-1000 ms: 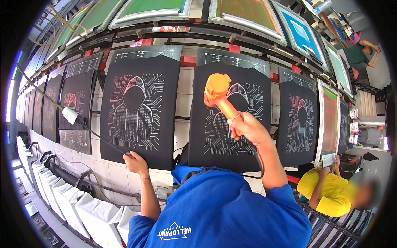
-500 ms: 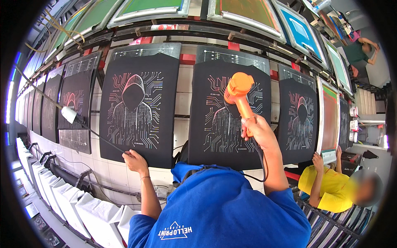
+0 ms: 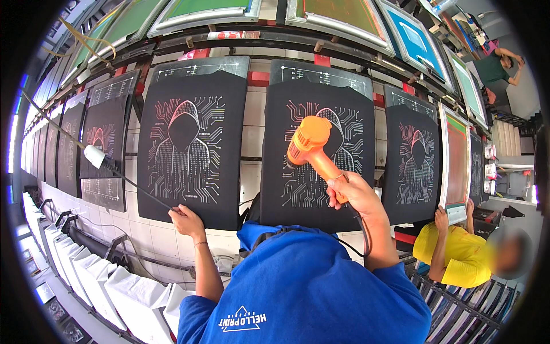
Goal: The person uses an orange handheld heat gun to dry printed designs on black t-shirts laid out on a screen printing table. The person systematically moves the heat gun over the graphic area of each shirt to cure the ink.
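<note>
My right hand (image 3: 359,195) is wrapped round the handle of an orange heat gun (image 3: 312,137), whose head hangs over the left part of a black T-shirt (image 3: 321,213). That shirt carries a print of a hooded figure among circuit lines and lies flat on a dark board (image 3: 344,77). At the lower edge of a second black shirt (image 3: 189,152) with the same print, my left hand (image 3: 188,222) is closed on a black cord (image 3: 140,188). The cord runs up and left to a white connector (image 3: 95,156).
More boards with black shirts (image 3: 417,155) stretch to both sides. Screen frames (image 3: 197,12) line the far side. At right, a person in yellow (image 3: 452,255) holds a screen frame (image 3: 456,163); another person (image 3: 497,71) stands farther off. White cloth-like pieces (image 3: 97,272) hang at lower left.
The heat gun has swung left and slightly down over the shirt, its head now tilted further left. My left hand stays almost in place on the cord.
</note>
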The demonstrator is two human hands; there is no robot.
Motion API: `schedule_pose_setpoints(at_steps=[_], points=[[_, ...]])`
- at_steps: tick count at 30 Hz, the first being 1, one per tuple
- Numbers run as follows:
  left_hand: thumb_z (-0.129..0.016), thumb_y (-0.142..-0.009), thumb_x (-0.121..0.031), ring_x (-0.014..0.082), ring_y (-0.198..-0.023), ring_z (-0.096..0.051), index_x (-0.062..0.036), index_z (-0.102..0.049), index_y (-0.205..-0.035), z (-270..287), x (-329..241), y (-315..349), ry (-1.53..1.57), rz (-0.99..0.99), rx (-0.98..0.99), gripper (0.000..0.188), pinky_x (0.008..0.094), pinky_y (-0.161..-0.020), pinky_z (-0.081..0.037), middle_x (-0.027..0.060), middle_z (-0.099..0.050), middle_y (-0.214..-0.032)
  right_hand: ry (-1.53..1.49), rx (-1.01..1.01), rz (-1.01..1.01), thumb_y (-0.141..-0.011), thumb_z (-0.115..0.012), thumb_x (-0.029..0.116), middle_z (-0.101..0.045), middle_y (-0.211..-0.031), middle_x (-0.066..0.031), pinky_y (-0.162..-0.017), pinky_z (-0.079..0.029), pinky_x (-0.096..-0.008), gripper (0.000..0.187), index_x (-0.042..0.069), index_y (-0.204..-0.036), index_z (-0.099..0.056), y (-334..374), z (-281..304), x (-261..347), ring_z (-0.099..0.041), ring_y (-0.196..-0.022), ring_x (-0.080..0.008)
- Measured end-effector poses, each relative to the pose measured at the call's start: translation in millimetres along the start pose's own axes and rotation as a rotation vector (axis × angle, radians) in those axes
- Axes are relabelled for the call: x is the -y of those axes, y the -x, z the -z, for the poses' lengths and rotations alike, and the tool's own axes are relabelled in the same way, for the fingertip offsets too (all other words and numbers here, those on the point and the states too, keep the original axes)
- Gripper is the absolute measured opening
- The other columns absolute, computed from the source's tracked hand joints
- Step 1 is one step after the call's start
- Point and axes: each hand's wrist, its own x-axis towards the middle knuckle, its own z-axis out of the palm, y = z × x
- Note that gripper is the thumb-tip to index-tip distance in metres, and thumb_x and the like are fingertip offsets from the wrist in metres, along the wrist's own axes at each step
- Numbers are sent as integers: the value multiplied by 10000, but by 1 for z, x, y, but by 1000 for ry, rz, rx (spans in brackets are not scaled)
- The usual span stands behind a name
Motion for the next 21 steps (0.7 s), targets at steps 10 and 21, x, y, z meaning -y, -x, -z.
schedule_pose_setpoints(at_steps=[10,21], points=[[-534,-952,-268,351,-759,-606,-36,-506,-889,-1,2,0,-3,25,34,242,471,-665,-450,132,-608,-795,-43,24,79,-935,-627,254,-579,-782,-18,-538,-486,-241,247,31,-1005,-545,-16,-15,-5,-611,-626,-105],[-533,-953,-266,356,-748,-614,-30,-513,-886,2,-3,0,33,28,28,246,476,-663,-455,139,-618,-795,-13,-44,68,-935,-621,254,-585,-767,-29,-523,-485,-243,256,18,-1006,-548,-2,-9,-17,-613,-633,-116]])
